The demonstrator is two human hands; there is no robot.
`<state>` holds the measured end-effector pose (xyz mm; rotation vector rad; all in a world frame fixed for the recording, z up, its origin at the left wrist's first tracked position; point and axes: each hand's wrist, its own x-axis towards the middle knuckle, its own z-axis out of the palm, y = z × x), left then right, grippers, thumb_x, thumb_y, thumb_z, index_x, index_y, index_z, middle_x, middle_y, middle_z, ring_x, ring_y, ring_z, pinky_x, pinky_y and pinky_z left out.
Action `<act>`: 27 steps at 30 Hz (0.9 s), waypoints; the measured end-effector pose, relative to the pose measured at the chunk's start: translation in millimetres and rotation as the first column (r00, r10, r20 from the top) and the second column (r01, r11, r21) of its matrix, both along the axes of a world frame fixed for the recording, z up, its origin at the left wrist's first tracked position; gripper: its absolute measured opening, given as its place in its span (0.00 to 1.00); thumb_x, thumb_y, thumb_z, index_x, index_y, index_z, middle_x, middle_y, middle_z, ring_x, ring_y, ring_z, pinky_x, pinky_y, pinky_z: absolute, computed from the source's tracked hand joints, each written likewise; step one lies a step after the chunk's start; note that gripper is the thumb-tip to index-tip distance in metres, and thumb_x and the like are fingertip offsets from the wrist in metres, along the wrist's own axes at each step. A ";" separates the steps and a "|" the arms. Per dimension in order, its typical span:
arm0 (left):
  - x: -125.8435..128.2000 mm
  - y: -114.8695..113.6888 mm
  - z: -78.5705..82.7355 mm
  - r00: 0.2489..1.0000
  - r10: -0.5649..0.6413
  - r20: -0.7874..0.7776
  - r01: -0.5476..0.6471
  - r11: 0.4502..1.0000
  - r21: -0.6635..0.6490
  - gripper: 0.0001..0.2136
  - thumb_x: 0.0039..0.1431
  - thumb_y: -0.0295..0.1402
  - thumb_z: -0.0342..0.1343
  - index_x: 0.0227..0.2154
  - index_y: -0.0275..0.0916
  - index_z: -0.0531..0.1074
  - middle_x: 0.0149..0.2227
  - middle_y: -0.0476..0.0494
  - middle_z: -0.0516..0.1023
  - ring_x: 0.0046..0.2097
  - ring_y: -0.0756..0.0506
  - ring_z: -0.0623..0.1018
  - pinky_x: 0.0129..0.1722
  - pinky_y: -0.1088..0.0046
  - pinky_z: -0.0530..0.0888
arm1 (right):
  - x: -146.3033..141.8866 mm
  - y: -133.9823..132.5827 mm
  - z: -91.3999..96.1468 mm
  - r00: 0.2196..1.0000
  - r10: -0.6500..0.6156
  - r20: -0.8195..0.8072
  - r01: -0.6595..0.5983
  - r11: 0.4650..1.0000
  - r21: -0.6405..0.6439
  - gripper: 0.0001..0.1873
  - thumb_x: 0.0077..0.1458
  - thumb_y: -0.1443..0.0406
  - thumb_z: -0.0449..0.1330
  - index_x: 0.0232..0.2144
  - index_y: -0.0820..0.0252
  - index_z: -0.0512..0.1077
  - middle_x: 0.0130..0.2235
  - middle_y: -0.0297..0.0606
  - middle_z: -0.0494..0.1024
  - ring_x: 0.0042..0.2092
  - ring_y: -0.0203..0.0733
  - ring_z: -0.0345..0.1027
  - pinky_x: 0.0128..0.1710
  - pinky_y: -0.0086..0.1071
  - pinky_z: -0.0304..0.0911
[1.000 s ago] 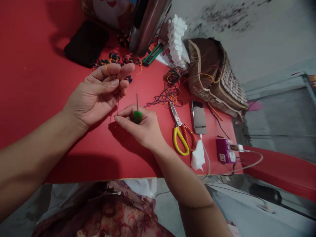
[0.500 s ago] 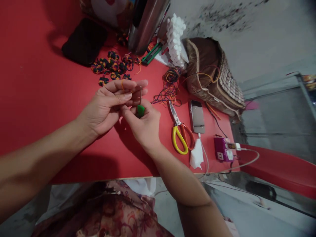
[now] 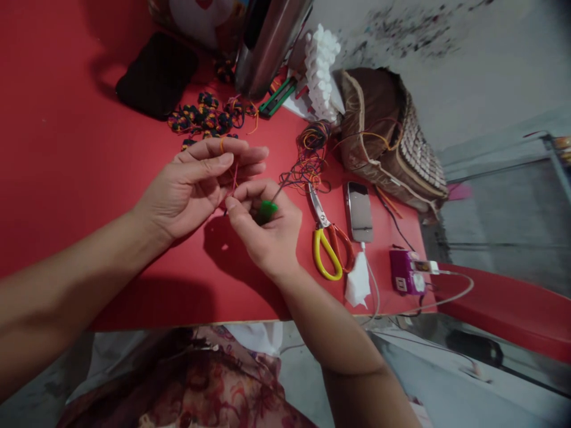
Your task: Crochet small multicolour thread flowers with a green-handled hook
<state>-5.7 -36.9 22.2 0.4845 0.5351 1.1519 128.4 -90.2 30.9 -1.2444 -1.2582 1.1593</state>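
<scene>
My left hand pinches multicoloured yarn between thumb and index finger, its other fingers stretched out. An orange loop of yarn circles the index finger. Close beside it, my right hand pinches the lower part of the yarn with thumb and index finger. Tucked in that same hand is a crochet hook with a green handle, its thin metal shaft slanting up to the right. The work at the left fingertips is too small to make out. Small knotted yarn pieces lie beyond the left hand.
Right of my hands are a loose yarn tangle, yellow-and-red-handled scissors, a phone on a cable and a purple adapter. Behind stand a metal flask, a green cutter, a brown bag and a black pouch.
My right hand has drawn a little right and down from the left, pulling a strand of yarn into view. The crochet hook has tipped from upright to slanting right.
</scene>
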 end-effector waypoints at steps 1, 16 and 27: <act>-0.3 -0.1 -0.2 1.000 -0.013 -0.008 0.013 1.000 -0.004 0.10 0.69 0.21 0.62 0.35 0.39 0.85 0.44 0.41 0.92 0.66 0.34 0.85 0.66 0.56 0.82 | 0.8 -1.0 1.7 1.000 -0.003 -0.014 0.003 1.000 0.013 0.10 0.63 0.61 0.69 0.31 0.50 0.72 0.25 0.26 0.68 0.26 0.34 0.58 0.28 0.32 0.58; 3.0 -5.0 -12.3 0.974 -0.138 -0.180 0.153 0.986 0.069 0.04 0.64 0.28 0.74 0.40 0.42 0.92 0.42 0.41 0.93 0.45 0.40 0.92 0.53 0.63 0.87 | 10.7 -3.4 6.1 0.973 -0.223 -0.061 0.228 0.970 0.090 0.14 0.65 0.53 0.72 0.36 0.49 0.72 0.31 0.30 0.68 0.29 0.36 0.63 0.28 0.34 0.61; 0.2 -0.4 -12.1 0.984 -0.163 -0.075 0.162 0.987 -0.007 0.06 0.70 0.27 0.68 0.43 0.43 0.90 0.48 0.42 0.93 0.61 0.36 0.88 0.65 0.62 0.83 | 9.8 -1.2 -6.8 0.967 -0.046 0.252 -0.020 0.967 0.254 0.09 0.67 0.62 0.68 0.33 0.50 0.74 0.28 0.28 0.75 0.29 0.36 0.65 0.36 0.34 0.68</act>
